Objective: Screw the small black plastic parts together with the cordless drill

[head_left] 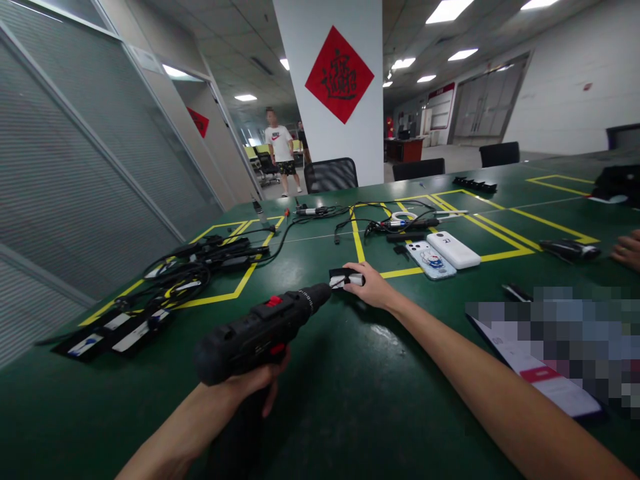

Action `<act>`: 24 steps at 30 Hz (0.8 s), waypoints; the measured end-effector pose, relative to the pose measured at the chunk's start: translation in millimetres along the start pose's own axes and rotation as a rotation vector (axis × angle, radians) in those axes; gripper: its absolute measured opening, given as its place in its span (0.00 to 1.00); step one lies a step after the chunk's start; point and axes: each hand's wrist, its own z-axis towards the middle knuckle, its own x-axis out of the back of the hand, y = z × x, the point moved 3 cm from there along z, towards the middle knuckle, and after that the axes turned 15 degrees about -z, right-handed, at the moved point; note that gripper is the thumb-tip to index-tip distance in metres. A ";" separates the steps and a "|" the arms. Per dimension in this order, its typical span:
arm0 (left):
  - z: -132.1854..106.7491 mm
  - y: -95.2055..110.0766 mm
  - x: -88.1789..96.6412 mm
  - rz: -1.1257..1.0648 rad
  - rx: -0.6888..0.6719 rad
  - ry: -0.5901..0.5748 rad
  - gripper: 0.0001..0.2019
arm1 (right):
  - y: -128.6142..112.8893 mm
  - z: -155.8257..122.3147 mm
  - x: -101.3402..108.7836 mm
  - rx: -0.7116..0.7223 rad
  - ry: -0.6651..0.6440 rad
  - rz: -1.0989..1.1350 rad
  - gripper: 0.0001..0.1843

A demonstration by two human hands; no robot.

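A person's left hand (255, 383) is gripping a black cordless drill (260, 330) by its handle, fingers wrapped fully round it, low over the near part of a green table (350, 400). The drill's chuck is pointing at a small black-and-white block (343, 279), which the right hand (373, 287) is pinching against the tabletop. A patterned phone (430, 261) is lying farther right inside yellow tape lines, and cables (200, 263) are sprawling at far left. Another person's hand (627, 250) is resting at the right edge.

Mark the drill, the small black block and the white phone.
drill (260, 330), head view, on its black body.
small black block (339, 274), head view, on its black top.
white phone (453, 250), head view, middle of its back.
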 end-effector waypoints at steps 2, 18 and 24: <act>-1.0 1.6 -1.3 -0.022 0.009 -0.007 0.23 | 0.0 -0.6 -0.1 -0.004 -0.001 0.002 0.25; -1.6 -3.0 3.9 -0.114 -0.001 -0.049 0.16 | 1.5 -0.3 -3.7 0.002 0.045 -0.016 0.25; -2.3 -1.6 2.8 -0.122 0.007 -0.046 0.14 | 2.4 -0.8 -4.1 0.005 0.043 -0.014 0.25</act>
